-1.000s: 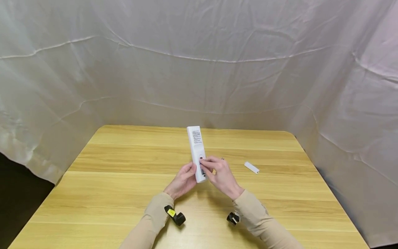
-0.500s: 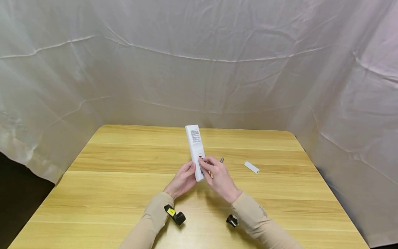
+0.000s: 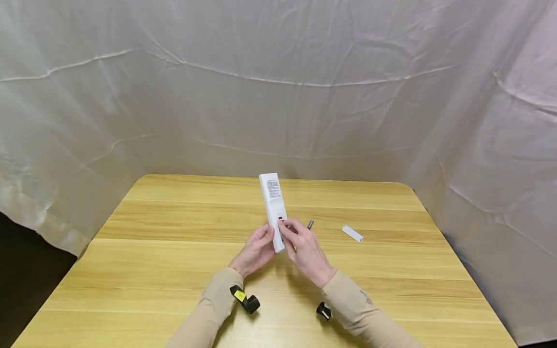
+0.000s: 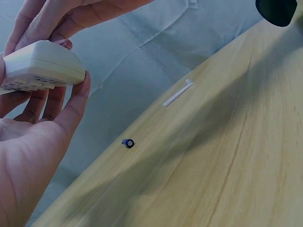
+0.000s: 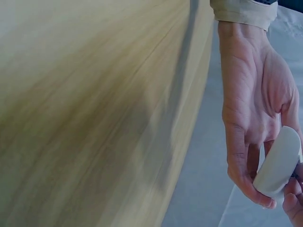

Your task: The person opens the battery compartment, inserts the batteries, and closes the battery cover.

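Observation:
A white remote control [image 3: 272, 205] is held upright and tilted, its labelled back towards me and its battery compartment uncovered. My left hand [image 3: 257, 247] grips its lower end, thumb along the left edge; its buttons show from below in the left wrist view. Over the compartment, my right hand [image 3: 306, 249] pinches a dark battery [image 5: 295, 175], mostly hidden by the fingers. Another battery [image 3: 310, 224] lies on the table just beyond the right hand; the left wrist view shows this battery [image 4: 128, 143] end-on.
The white battery cover [image 3: 352, 233] lies on the wooden table [image 3: 174, 280], right of the hands. Pale cloth [image 3: 278, 96] hangs behind the table and at both sides. A black wrist camera [image 3: 247, 300] sits on the left sleeve, another wrist camera [image 3: 324, 311] by the right.
The remote control has risen slightly and shifted a little left. My right hand has turned and moved slightly, covering more of the compartment and revealing more of the battery on the table behind it.

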`<state>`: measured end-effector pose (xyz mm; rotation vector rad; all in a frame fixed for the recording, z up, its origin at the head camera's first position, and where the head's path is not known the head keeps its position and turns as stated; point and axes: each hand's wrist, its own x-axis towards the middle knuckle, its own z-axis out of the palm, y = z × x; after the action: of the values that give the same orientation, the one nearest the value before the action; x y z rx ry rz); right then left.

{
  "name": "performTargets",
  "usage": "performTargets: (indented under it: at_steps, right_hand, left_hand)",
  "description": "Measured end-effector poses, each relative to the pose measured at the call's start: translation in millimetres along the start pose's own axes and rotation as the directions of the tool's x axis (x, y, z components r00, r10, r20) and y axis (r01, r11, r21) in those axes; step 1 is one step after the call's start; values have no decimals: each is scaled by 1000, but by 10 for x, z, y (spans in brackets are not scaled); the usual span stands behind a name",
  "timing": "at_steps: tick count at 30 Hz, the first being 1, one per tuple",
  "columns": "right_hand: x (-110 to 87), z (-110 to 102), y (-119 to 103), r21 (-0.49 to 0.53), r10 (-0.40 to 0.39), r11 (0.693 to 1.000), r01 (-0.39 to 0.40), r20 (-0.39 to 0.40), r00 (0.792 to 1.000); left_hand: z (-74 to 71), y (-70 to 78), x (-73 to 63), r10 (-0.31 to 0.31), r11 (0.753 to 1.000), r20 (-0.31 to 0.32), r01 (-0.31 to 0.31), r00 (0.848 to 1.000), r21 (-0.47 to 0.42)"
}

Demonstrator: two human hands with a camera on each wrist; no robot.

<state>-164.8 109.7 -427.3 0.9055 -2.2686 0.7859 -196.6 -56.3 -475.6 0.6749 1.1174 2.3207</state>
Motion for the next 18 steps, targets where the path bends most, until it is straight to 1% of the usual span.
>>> performTargets:
  at_steps: [9,13,18]
  right_hand:
    - [-19,15,-4,-8,-25,1000,25,-12,1000]
    - [-12,10,6,-17,-29,999,29,-11,1000]
    - [-4,9,17,1,-30,1000,30,-6,1000]
  left_hand:
    - [9,32,-3,8,1000,-21,-8,1000,-12]
    - [-3,22,-5,21,1000,-3,-21,1000,-13]
    - [-22,9,-11,43,999,34,-42,999,-19]
